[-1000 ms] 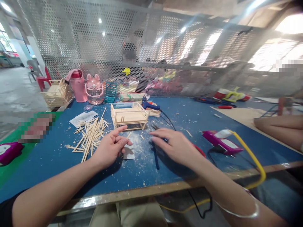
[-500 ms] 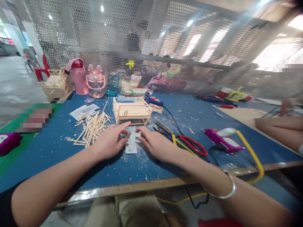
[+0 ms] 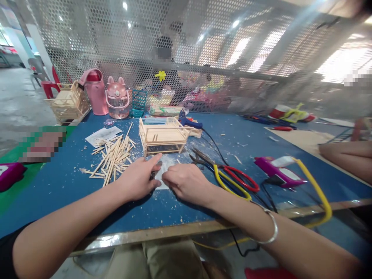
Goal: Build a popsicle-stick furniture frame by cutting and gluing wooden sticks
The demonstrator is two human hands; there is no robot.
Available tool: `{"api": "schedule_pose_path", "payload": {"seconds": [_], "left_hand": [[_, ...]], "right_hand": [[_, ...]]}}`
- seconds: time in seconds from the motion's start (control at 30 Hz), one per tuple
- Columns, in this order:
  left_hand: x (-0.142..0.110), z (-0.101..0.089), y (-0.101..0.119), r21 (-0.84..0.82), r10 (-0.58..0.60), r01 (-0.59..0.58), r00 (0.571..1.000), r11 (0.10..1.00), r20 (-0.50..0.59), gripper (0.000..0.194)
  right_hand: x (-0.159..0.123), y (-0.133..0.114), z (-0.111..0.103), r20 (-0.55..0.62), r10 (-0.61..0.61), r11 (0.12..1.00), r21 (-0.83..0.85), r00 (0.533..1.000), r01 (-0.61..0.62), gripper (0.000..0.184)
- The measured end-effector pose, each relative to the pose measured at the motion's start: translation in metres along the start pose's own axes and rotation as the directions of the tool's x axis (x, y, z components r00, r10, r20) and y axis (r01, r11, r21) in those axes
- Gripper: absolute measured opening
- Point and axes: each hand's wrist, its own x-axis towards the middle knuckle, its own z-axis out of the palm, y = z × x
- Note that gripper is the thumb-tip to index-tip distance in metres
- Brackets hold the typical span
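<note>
A small white paper slip [image 3: 164, 185] lies flat on the blue table between my two hands. My left hand [image 3: 141, 176] rests at the slip's left edge, its index finger stretched forward and its thumb apart. Something small and dark shows between those fingers, too unclear to name. My right hand [image 3: 187, 182] lies over the slip's right side with its fingertips pinched together; whatever they hold is hidden. Just beyond both hands stands a small frame model of wooden sticks [image 3: 164, 133]. Left of my left hand is a loose pile of wooden sticks [image 3: 113, 159].
Red- and yellow-handled pliers [image 3: 232, 176] lie beside my right forearm. A blue glue gun [image 3: 190, 122] with a black cord sits behind the model. Farther right is a purple device [image 3: 279, 172] with a yellow tube. Pink bottles [image 3: 117, 100] stand before the perforated metal screen [image 3: 116, 46].
My right hand has moved left onto the paper slip, and its fingers have closed into a pinch. My left hand has shifted only slightly. The view has turned a little.
</note>
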Motion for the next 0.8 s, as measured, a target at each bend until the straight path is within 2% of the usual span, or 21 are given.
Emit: {"api": "schedule_pose_path", "payload": {"seconds": [0.13,0.23,0.37,0.6,0.73,0.8], "left_hand": [[0.001,-0.001,0.001,0.056,-0.019,0.020,1.000,0.998,-0.005,0.072],[0.001,-0.002,0.001,0.055,0.005,-0.005,1.000,0.998,0.008,0.072],[0.002,-0.002,0.000,0.089,-0.008,0.008,1.000,0.996,0.002,0.071],[0.003,-0.002,0.000,0.122,-0.018,0.018,1.000,0.992,-0.007,0.071],[0.004,-0.001,-0.001,0.092,-0.002,0.003,1.000,0.996,-0.009,0.070],[0.004,-0.001,-0.001,0.091,0.004,-0.004,1.000,0.996,-0.002,0.070]], "right_hand": [[0.002,0.000,0.001,-0.032,0.028,1.000,-0.006,0.999,-0.028,0.017],[0.001,-0.002,0.001,-0.017,0.000,1.000,-0.008,1.000,0.000,0.018],[0.002,-0.003,-0.002,-0.015,0.027,0.998,-0.051,1.000,-0.028,0.018],[0.020,0.002,-0.011,0.076,-0.164,0.973,-0.153,0.984,0.174,0.019],[0.023,0.000,-0.014,0.121,-0.222,0.961,-0.139,0.967,0.238,0.016],[0.023,-0.001,-0.015,0.134,-0.204,0.965,-0.140,0.970,0.222,0.019]]}}
